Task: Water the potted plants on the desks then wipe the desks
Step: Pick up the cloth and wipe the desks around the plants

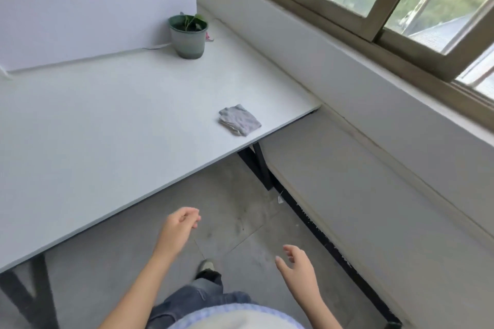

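A white desk [107,128] fills the left half of the head view. At its far right corner stands a small green plant in a grey-green pot [188,37]. A folded grey cloth [239,120] lies near the desk's front right corner. My left hand [179,232] hovers below the desk's front edge with fingers loosely curled and nothing in it. My right hand [296,267] is lower and to the right over the floor, fingers apart and empty. Both hands are well short of the cloth.
A white divider panel [88,27] runs along the desk's back edge. A white wall and window sill [374,83] border the right side, with a low ledge [374,195] under it. Black desk legs [256,163] stand on the grey tiled floor. My foot [207,268] is between my hands.
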A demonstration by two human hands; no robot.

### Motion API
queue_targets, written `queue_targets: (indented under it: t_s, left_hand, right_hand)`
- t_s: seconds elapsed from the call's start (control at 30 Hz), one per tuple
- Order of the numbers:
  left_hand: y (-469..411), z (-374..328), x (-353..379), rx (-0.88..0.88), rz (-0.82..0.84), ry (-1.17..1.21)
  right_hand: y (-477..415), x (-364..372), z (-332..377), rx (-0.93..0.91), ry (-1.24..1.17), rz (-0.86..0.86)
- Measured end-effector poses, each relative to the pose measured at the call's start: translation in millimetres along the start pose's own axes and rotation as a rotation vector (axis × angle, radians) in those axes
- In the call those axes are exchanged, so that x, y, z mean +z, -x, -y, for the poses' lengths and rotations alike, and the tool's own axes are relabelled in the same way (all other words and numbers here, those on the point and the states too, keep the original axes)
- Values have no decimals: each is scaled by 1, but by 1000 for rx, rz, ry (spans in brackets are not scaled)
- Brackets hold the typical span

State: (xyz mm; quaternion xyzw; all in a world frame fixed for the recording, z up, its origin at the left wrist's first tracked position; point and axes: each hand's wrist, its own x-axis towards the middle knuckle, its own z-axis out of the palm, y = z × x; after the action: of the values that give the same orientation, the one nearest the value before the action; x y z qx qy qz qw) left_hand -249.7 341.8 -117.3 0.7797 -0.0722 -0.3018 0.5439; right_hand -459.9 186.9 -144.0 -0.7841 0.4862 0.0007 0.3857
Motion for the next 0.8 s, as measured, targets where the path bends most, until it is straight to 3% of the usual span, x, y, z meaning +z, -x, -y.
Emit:
queue_targets:
  t_s: [0.1,0.3,0.43,0.6,0.8]
  left_hand:
    - [-50,-31,2,25,19,3]
    - [-92,-37,10,-89,138,-64]
    - [-126,-64,8,-31,80,21]
    - [-180,-95,17,11,-64,12]
    - [-227,-123,44,-79,-310,69]
  right_hand:
    - [-48,3,40,-30,0,-4]
    - [-105,4,75,-34,49,37]
    - [-159,-5,98,-115,93,11]
    - [-250,-9,164,-504,262,-22]
    - [-334,-20,213,-990,481,162]
